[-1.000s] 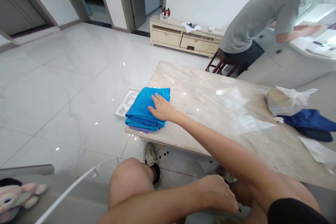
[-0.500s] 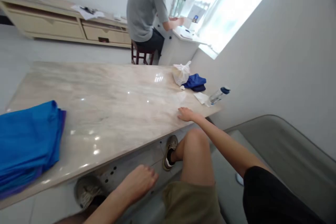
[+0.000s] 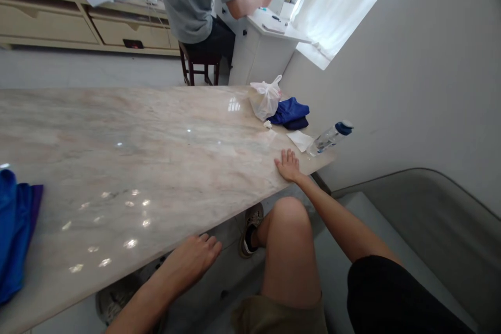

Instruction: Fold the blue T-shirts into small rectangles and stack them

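1. While the right hand [image 3: 288, 165] lies palm-down on the marble-look surface [image 3: 148, 141], just in from the near edge toward the right end, its fingers are spread apart with nothing in them

2. The left hand [image 3: 193, 258] is knuckles-up right by the near edge, fingers loosely curled; the underside is hidden, so I can't tell if it's fully closed or touching the edge

3. Closest thing to the right hand is a white paper [image 3: 300, 141] lying just past the fingertips, a bit toward the surface's right end, looks like a small gap between them

4. Right beside the paper there's a clear bottle [image 3: 329, 138] with a blue cap, toward the near right corner, so off to the right of that same hand; it slants in this view, can't say if it really leans

5. The folded blue cloth [image 3: 11, 240] is way over by the near edge toward the left end, cut off by the frame, purple layer [image 3: 36, 202] poking out; well apart from the right hand, and the left is nearer but not touching it

6. Over by the far right corner: tied white plastic bag [image 3: 265, 100], dark blue bundle [image 3: 290, 112] up against it, small crumpled white scrap [image 3: 267, 124] in front

7. Past the far edge, a grey-shirted person [image 3: 191, 2] sits on a dark stool [image 3: 199, 62] at a white desk [image 3: 262, 49]
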`<act>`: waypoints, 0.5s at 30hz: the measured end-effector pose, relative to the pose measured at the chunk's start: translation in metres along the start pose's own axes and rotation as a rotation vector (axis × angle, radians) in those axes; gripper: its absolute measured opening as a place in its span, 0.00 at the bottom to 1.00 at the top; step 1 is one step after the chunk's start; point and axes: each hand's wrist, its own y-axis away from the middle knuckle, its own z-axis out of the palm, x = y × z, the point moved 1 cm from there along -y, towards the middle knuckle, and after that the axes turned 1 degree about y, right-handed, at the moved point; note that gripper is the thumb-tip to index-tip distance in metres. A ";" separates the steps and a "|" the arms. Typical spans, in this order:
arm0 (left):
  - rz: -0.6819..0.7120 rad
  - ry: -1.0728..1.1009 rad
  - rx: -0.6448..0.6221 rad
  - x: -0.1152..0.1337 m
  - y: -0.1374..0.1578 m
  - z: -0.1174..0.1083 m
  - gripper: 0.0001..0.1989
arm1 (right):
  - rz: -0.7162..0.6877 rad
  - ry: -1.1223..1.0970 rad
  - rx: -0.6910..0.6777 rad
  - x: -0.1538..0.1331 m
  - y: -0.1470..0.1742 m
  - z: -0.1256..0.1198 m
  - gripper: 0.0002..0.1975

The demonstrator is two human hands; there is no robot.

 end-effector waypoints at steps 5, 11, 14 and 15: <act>-0.090 0.065 0.112 -0.032 0.024 -0.023 0.12 | 0.022 -0.042 -0.019 -0.006 0.006 -0.007 0.42; -0.551 -0.035 0.761 -0.049 0.131 -0.056 0.16 | -0.014 -0.357 -0.107 -0.049 0.050 -0.009 0.50; -0.930 -0.166 1.040 -0.007 0.201 -0.019 0.19 | -0.273 -0.651 -0.242 -0.057 0.092 -0.011 0.42; -1.019 -0.200 1.049 0.012 0.221 0.003 0.20 | -0.340 -0.706 -0.266 -0.054 0.106 -0.011 0.38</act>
